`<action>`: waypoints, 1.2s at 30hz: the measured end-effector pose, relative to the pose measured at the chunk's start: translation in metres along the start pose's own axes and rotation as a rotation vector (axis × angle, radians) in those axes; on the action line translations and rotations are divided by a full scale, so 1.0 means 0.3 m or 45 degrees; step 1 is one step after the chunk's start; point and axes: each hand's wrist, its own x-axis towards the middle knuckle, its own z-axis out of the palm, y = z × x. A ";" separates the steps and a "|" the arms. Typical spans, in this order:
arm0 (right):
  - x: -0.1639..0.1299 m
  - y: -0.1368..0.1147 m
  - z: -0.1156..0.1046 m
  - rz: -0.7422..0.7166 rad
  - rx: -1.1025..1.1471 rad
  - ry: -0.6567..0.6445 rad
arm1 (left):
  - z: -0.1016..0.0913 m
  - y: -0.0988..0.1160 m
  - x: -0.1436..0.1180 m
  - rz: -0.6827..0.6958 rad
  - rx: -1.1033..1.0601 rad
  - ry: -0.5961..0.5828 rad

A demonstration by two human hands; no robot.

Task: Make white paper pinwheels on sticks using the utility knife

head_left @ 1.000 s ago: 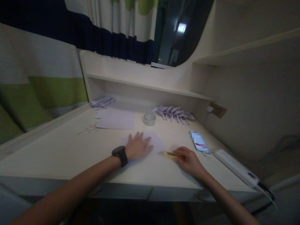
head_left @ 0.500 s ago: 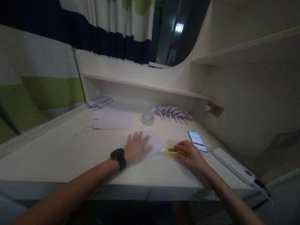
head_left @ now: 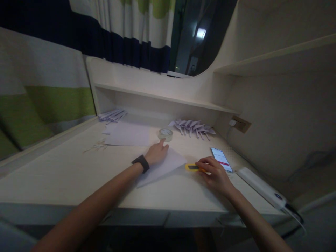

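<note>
A folded sheet of white paper (head_left: 170,162) lies at an angle on the desk, its layers slightly apart along the near edge. Over its far left part reaches my left hand (head_left: 156,153), with a dark watch band on the wrist. The index finger points out towards a roll of clear tape (head_left: 165,134), and the thumb is apart from it; the other fingers are partly hidden. My right hand (head_left: 214,173) is closed around a yellow utility knife (head_left: 193,167), just right of the paper's corner. No blade can be made out.
Several paper pinwheels (head_left: 193,126) stand in a row at the back right. Flat sheets (head_left: 128,134), folded paper pieces (head_left: 112,115) and small scraps (head_left: 97,145) lie at left. A phone (head_left: 222,159) and a white power strip (head_left: 262,189) with cables lie at right.
My left hand has slid off the paper's middle, up and forward to the tape roll, with its spread fingers drawn closer. The knife has barely moved; its pale tip no longer shows.
</note>
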 end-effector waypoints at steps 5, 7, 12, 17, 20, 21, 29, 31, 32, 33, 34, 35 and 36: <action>0.000 -0.006 -0.001 0.026 0.004 -0.023 | 0.019 -0.006 0.037 0.065 -0.025 0.010; -0.003 -0.009 -0.001 0.049 0.000 -0.023 | 0.027 -0.006 0.044 0.089 0.015 0.012; -0.014 -0.010 0.002 0.079 0.014 -0.013 | 0.042 -0.009 0.052 0.142 -0.009 0.016; -0.023 -0.009 0.009 0.116 0.033 -0.050 | 0.050 -0.019 0.052 0.197 -0.087 0.130; -0.028 -0.010 0.018 0.142 0.044 -0.071 | 0.044 -0.017 0.056 0.193 -0.173 0.210; -0.030 -0.010 0.021 0.152 0.050 -0.079 | 0.041 -0.015 0.059 0.185 -0.212 0.230; -0.006 0.008 0.027 0.228 0.156 -0.201 | 0.008 0.007 0.075 0.149 -0.718 0.223; 0.011 0.020 0.020 0.254 0.198 -0.276 | -0.003 0.013 0.074 0.169 -0.807 0.204; 0.019 0.028 0.016 0.265 0.222 -0.310 | -0.008 0.015 0.072 0.180 -0.845 0.198; 0.026 0.036 0.013 0.276 0.249 -0.335 | -0.014 0.018 0.069 0.195 -0.880 0.194; 0.030 0.044 0.010 0.288 0.279 -0.353 | -0.019 0.021 0.066 0.216 -0.911 0.188; 0.033 0.053 0.008 0.304 0.311 -0.364 | -0.024 0.023 0.062 0.243 -0.940 0.183; 0.034 0.061 0.006 0.324 0.346 -0.373 | -0.028 0.025 0.058 0.269 -0.966 0.180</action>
